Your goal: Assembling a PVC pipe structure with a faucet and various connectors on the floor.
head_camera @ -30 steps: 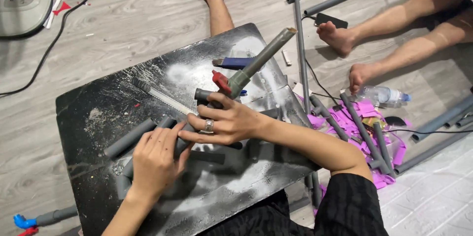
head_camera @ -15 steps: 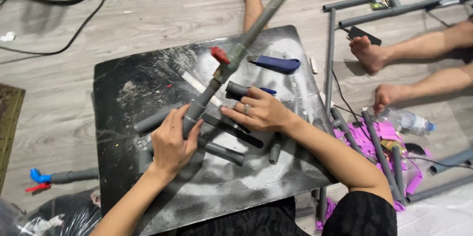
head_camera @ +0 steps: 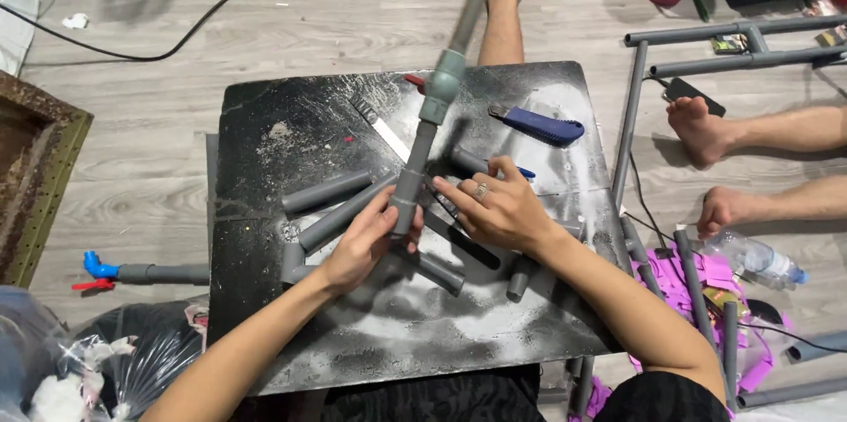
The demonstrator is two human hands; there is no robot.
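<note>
Grey plastic pipe is everywhere here, and the biggest thing in front of me is the black bench (head_camera: pixel 265 316), its top dusted white with shavings and scattered with cut lengths. Off to the side on the wooden floor (head_camera: pixel 159 122) lies a finished-looking frame of long grey pipes (head_camera: pixel 631 122), which suggests part of the work is already assembled, though I cannot tell how it fits with what is in hand. Standing up from the middle of the bench is the pipe assembly (head_camera: pixel 415 166), a short stem joined to a pale green fitting (head_camera: pixel 441 87) with a longer pipe rising out of the top of the view, tilted slightly. The left hand (head_camera: pixel 366 246) has its fingers clamped round the bottom of that stem, holding it upright; the right hand (head_camera: pixel 498 210) lies just beside it, fingers spread and resting on the short pieces below, not gripping anything that I can make out. Several loose pipe offcuts (head_camera: pixel 326 193) lie unjoined around the hands, so by my reckoning a fair bit is left. A blue utility knife (head_camera: pixel 538 126) lies near the far edge, and a narrow saw blade (head_camera: pixel 379 126) sits beside the stem.
</note>
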